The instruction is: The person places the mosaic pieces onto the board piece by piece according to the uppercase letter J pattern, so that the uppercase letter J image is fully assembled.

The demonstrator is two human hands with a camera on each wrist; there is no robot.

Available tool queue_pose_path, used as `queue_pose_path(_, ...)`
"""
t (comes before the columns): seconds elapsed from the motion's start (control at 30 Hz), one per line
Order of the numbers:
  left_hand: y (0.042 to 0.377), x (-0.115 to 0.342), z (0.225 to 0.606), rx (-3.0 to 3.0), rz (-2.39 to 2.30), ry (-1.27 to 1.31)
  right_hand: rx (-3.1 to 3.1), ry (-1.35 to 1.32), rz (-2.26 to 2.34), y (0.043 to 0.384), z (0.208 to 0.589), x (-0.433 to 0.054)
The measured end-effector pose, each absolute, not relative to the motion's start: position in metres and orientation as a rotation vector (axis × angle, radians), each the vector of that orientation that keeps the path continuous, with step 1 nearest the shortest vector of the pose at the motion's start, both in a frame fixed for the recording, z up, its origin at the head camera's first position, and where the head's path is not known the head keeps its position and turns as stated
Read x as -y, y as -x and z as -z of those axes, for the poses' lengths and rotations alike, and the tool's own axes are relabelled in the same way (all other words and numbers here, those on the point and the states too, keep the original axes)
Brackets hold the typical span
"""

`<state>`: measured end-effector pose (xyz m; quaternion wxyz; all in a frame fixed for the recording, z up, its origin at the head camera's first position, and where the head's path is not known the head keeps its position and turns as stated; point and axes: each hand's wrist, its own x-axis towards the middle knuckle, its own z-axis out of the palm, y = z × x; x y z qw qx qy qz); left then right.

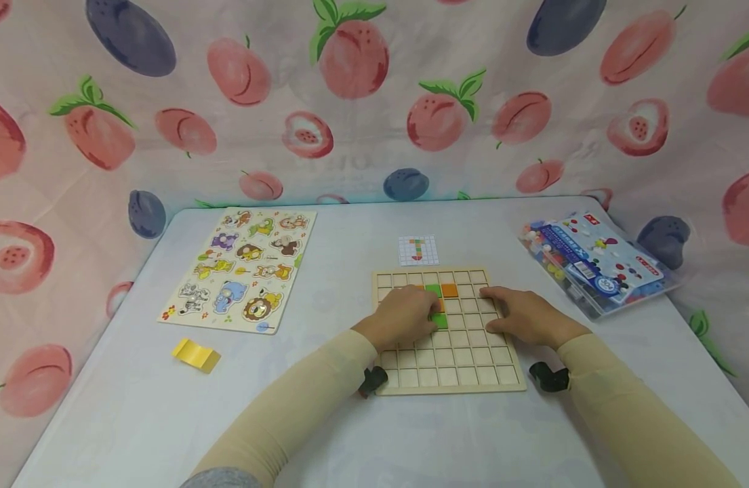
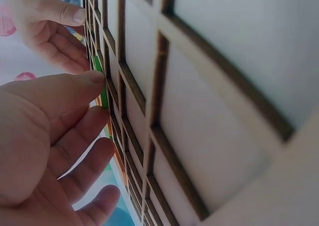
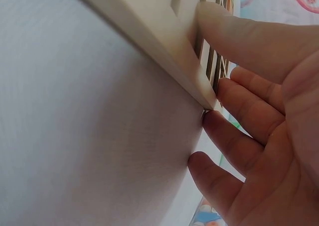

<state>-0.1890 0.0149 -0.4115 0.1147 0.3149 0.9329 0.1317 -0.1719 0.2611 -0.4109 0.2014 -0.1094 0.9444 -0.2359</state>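
Your wooden grid board [image 1: 466, 357] lies flat on the white-covered table [image 1: 334, 285], near its middle. Toward its far side, green tiles [image 1: 439, 321] and orange tiles [image 1: 450, 291] sit in a few cells, some partly covered by your left hand [image 1: 405, 314]. That hand's thumb and index finger meet the nearer green tile, its other fingers loosely bent; you cannot tell whether this grip pinches the tile or only presses it. Your right hand [image 1: 531, 316] is spread at the board's right edge, thumb over the cells, nothing grasped. Just beyond the board lies a small pattern card [image 1: 419, 250]. An animal puzzle [image 1: 243, 266] and a yellow strip [image 1: 196, 355] lie to the left, a clear plastic box [image 1: 594, 261] to the right.
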Motion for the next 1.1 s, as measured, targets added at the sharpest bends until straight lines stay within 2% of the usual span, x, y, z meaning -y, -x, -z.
queue_pose_path(1.1, 0.1926, -0.0141, 0.4094, -2.706, -0.461, -0.827, -2.623, 0.252, 0.678, 0.1712, 0.4126, -0.2589)
